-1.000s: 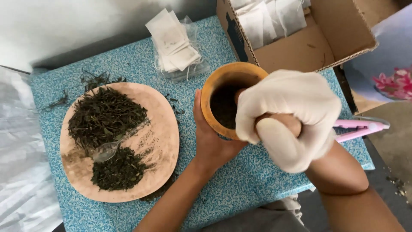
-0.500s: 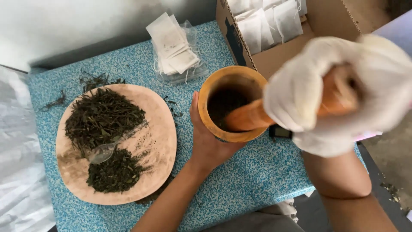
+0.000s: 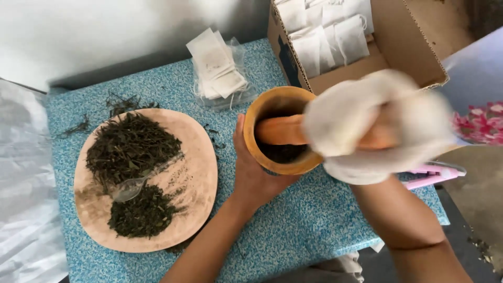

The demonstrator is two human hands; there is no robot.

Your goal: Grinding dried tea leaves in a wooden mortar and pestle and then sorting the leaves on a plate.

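My bare left hand cups the near side of a wooden mortar that stands on the blue speckled table. Dark crushed leaves lie at the mortar's bottom. My right hand, in a white glove and blurred by motion, grips a wooden pestle whose thick end lies inside the mortar, tilted to the left.
A round wooden plate at the left carries two heaps of dark dried leaves and a small clear spoon. A bag of white filter pouches lies behind it. A cardboard box holding more pouches stands at the back right. A pink tool lies under my right forearm.
My gloved right hand lifted the pestle up and to the right, then swung it back down into the mortar. My left hand stayed on the mortar.
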